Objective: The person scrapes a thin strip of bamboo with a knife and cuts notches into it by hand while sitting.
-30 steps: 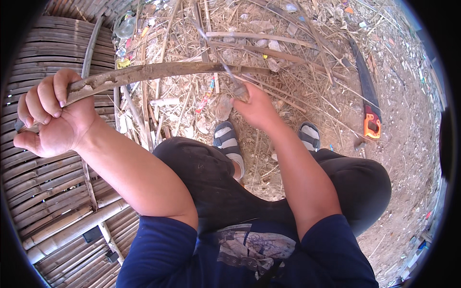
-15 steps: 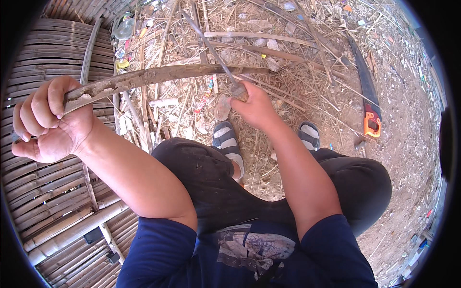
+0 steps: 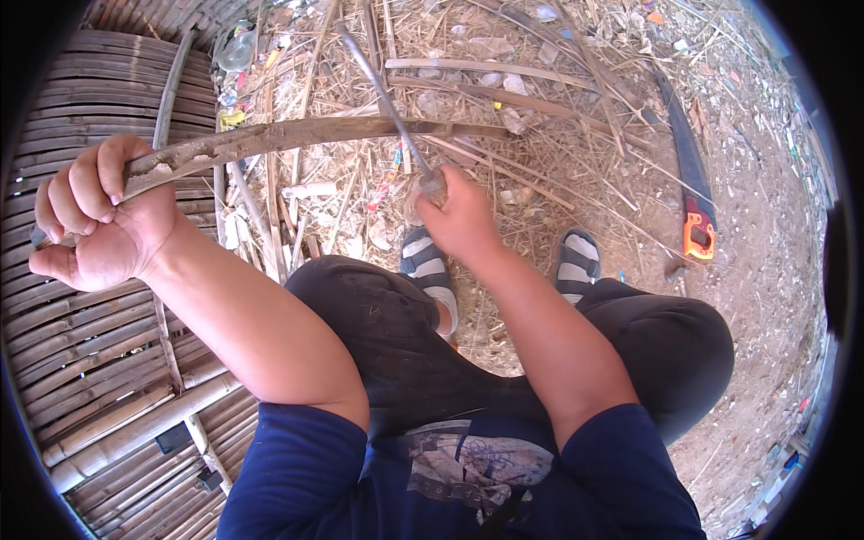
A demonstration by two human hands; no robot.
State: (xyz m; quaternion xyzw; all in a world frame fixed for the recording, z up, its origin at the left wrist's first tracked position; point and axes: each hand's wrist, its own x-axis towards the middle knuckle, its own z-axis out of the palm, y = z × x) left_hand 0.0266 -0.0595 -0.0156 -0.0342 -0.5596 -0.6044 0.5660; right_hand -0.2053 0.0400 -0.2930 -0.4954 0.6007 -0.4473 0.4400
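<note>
A handsaw with an orange handle is lying on the bare dirt ground at the right, its dark blade pointing away. Dry sticks and straw are lying scattered over the ground ahead, mixed with small bits of coloured litter and a clear plastic bottle near the top left. A slatted bamboo platform is filling the left side, and two grey striped sandals are resting on the dirt.
</note>
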